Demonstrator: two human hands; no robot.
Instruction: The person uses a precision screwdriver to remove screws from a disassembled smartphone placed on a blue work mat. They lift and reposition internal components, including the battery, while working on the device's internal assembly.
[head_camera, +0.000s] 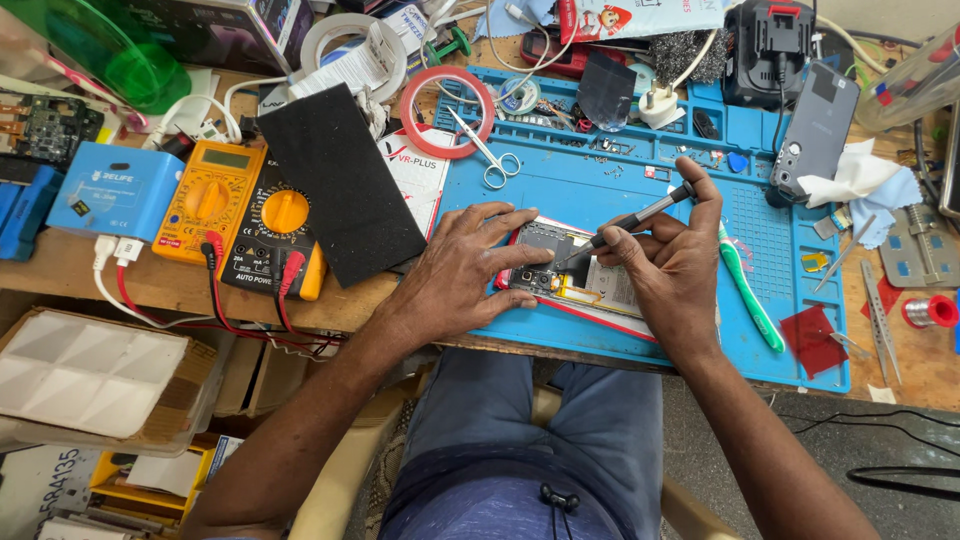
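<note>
The left hand (470, 265) lies flat, fingers spread, pressing the opened phone (575, 275) on the blue mat (620, 180), while the right hand (675, 255) pinches the screwdriver (630, 220), best kept upright on the screw.

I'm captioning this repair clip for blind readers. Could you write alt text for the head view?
A right hand works a screwdriver into an opened phone that the left hand steadies on a blue mat. Scissors, a green toothbrush and two multimeters lie nearby.

Phone (585, 275) on mat (700, 330); scissors (490, 155) behind, toothbrush (750, 300) right.
</note>
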